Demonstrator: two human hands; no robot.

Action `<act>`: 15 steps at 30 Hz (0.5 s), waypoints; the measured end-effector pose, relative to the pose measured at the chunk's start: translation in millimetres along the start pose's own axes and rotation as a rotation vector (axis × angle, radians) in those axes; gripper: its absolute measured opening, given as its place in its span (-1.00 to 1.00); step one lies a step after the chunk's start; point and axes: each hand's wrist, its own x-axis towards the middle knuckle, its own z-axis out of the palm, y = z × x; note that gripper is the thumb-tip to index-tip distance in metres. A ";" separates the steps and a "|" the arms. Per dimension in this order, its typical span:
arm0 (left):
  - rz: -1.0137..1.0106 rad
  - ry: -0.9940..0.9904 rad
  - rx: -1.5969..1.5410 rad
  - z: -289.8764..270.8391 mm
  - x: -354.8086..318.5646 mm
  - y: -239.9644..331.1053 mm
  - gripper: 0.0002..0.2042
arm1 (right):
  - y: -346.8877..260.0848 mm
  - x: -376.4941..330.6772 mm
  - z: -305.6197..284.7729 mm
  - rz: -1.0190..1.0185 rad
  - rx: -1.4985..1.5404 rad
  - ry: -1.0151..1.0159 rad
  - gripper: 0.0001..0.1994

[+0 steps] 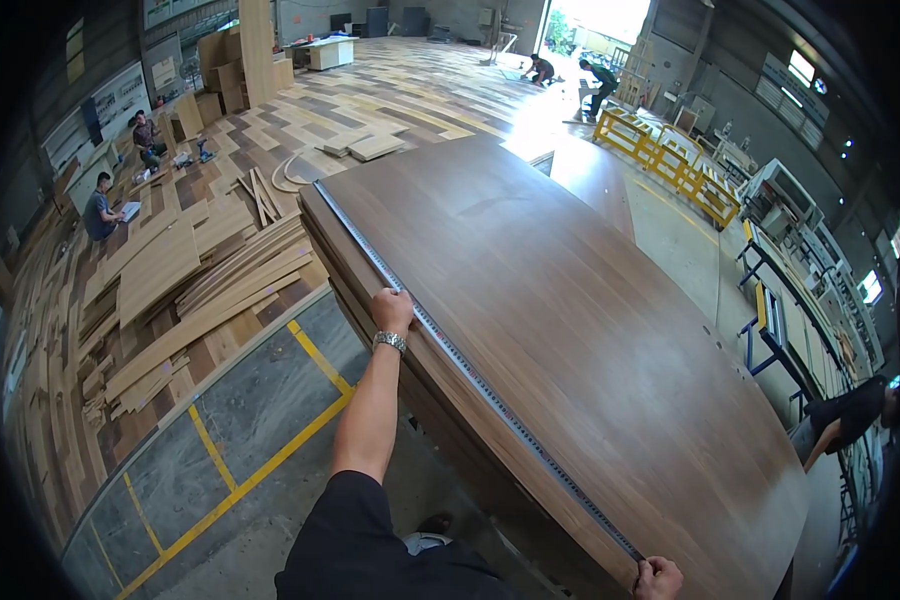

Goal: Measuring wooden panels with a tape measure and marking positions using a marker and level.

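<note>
A long steel ruler (500, 407) with fine dark markings lies flat along the left side of a large brown wood-grain panel (570, 300), reaching from the panel's far corner to its near end. My left hand (393, 312), with a metal-band watch at the wrist, is closed at the ruler's edge partway along it. At the near end, my right hand (658, 578) pinches the ruler's tip, with its lower part cut off by the picture's edge. The panel tops a stack of similar boards whose left edges show beneath it.
Loose wooden planks (205, 250) cover the floor at the left, where two people sit. Two more people crouch or bend far back. Yellow metal frames (670, 165) and blue-legged stands (765, 330) line the right, and a person in dark clothing (850, 418) stands near the panel.
</note>
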 end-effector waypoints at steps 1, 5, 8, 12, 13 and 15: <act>0.036 0.011 0.004 -4.0 3.0 -3.5 -0.78 | 5.4 0.5 4.4 -0.032 0.006 0.014 -0.77; 0.268 0.142 0.373 14.9 5.0 -12.6 -0.78 | 57.2 12.7 38.9 -0.075 0.081 0.188 -0.83; 0.103 0.000 0.133 -10.1 36.4 -34.8 -0.79 | 52.3 23.0 46.9 -0.187 0.077 0.159 -0.85; 0.021 -0.130 -0.015 -1.6 21.6 -29.9 -0.78 | 38.7 32.2 40.7 -0.071 0.063 0.155 -0.83; 0.053 -0.127 -0.034 4.7 15.0 -28.3 -0.74 | 41.2 32.6 38.3 -0.031 0.064 0.139 -0.83; 0.030 -0.168 0.042 21.4 -9.1 -15.3 -0.70 | 57.9 31.1 34.3 0.061 0.015 0.099 -0.83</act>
